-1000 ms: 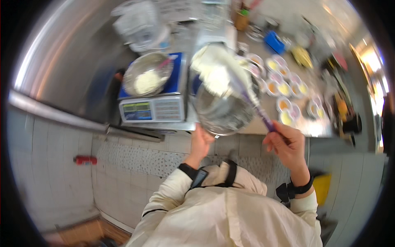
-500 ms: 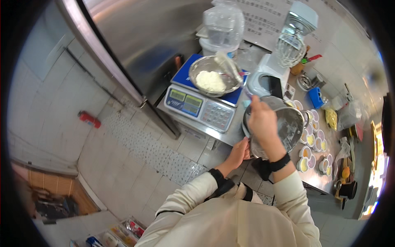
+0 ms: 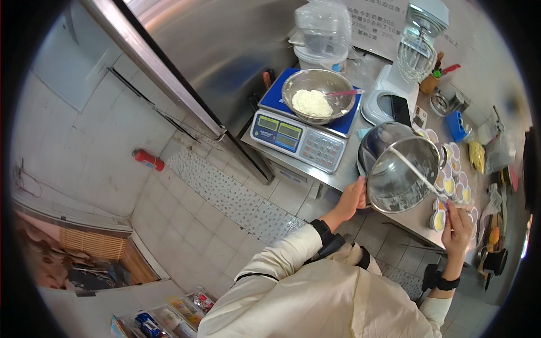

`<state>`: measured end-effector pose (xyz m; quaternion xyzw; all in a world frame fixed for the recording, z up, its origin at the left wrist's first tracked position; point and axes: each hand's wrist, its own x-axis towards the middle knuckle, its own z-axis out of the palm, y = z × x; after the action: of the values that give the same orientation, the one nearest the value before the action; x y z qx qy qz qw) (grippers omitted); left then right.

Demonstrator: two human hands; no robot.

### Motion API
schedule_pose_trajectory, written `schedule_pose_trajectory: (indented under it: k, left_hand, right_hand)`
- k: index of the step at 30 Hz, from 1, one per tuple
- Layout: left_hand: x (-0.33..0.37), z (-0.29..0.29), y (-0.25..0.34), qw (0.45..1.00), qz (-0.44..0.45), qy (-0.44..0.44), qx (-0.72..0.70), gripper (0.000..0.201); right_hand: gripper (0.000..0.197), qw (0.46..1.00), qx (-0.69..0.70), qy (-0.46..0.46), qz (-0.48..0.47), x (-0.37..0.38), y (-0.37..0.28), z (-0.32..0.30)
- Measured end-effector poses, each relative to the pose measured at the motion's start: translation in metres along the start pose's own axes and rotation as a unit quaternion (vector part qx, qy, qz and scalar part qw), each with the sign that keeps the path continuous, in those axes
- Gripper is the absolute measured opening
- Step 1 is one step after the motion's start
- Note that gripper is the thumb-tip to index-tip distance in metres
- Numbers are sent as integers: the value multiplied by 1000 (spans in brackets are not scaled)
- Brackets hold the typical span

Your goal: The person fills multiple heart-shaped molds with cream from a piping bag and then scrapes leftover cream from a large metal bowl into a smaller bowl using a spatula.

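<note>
My left hand [image 3: 352,200] is closed on the near left edge of a deep stainless steel mixing bowl [image 3: 369,149], which tilts so its mouth turns toward me. White residue smears its inner wall. In my right hand [image 3: 457,226] is the handle of a spatula [image 3: 410,164], whose pale blade reaches across the bowl's mouth. To the left, a smaller steel bowl [image 3: 292,84] rests on a digital scale [image 3: 296,141] and holds a mound of creamy white mixture [image 3: 311,103]. A pink-handled utensil [image 3: 345,92] leans in that bowl.
Behind the bowl stand a stand mixer [image 3: 425,22] with a whisk and a dark phone [image 3: 400,110]. Several small filled cups [image 3: 438,219] cover the counter at right. A steel fridge [image 3: 214,56] rises at left, and a red extinguisher [image 3: 148,159] is on the floor.
My right hand has swung right and nearer to me, bringing the spatula from above the bowl on the scale to the mixing bowl. My left hand keeps its hold.
</note>
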<state>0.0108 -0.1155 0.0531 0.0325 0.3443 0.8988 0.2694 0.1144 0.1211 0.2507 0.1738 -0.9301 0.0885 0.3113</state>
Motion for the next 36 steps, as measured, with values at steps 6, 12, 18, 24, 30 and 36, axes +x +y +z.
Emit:
schedule_pose_trajectory:
  k: [6, 12, 18, 24, 30, 36]
  left_hand:
    - [9, -12, -16, 978, 128, 51, 158, 35]
    - [8, 35, 16, 997, 25, 36, 60, 41]
    - [11, 53, 23, 991, 11, 93, 94, 42]
    - [13, 56, 32, 989, 10, 128, 78, 44]
    - [7, 43, 33, 988, -11, 133, 74, 45]
    - [9, 49, 29, 989, -46, 87, 112, 48]
  right_hand:
    - [34, 975, -187, -99, -62, 0, 30, 3]
    - [43, 901, -309, -98, -287, 59, 51, 59]
    - [40, 902, -386, -118, -151, 52, 74, 74]
    - [31, 907, -174, -348, 163, -18, 47, 92]
    - [27, 964, -96, -173, 177, -6, 21, 81]
    - [28, 989, -95, -47, 105, 0, 30, 142]
